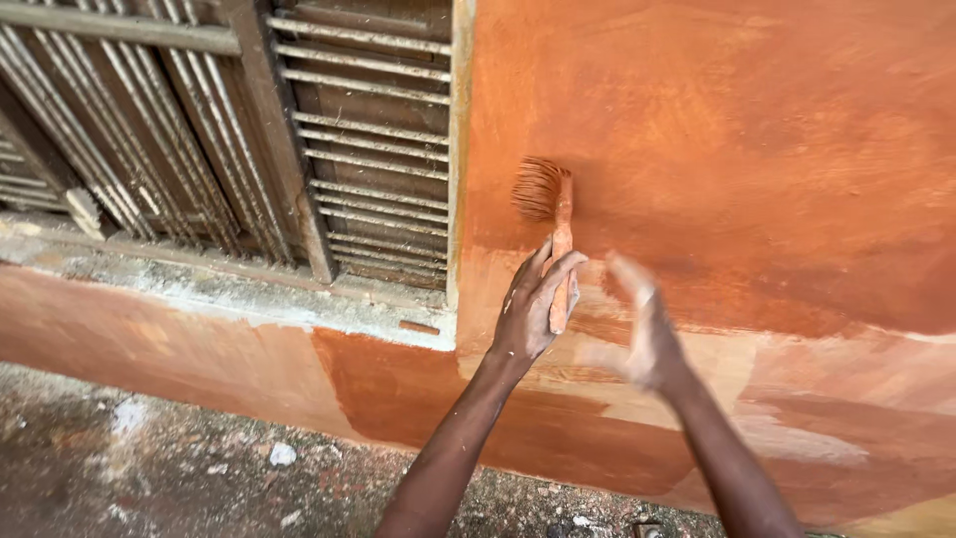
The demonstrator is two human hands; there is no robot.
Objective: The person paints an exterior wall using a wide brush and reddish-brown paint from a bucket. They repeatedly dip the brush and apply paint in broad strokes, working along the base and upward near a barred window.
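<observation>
Far left: dark wooden shutters (229, 120), slatted and weathered, streaked pale along the louvres, set deep in the wall. Below them, a rough sill (219, 289) of chipped grey cement, crusted white at the edge. Lower still, a ground strip (129, 458) of gritty concrete littered with pale flakes and paint drips.

Right of the shutters, running up beside the frame: a narrow, unpainted cream edge (459, 149). Beyond it, filling most of the frame: a plastered wall (757, 149) coated in wet-looking terracotta orange, uneven in tone, with sweeping brush marks. Along the lower part, lighter patches of thin wash with pale plaster showing through, and a darker rust band near the base.

Centre: a left hand (528, 309), flecked with paint, closed around the handle of a paintbrush (558, 224). Brush upright against the wall just right of the cream edge, handle smeared orange, splayed bristles fanning up and to the left, loaded with the same colour and pressed to the plaster.

Just to the right: a right hand (647, 334), motion-blurred, fingers spread and holding nothing, palm towards the wall near the brush handle but apart from it. Whether touching the plaster, impossible to tell through the blur. Both bare forearms rising from the bottom of the frame.
</observation>
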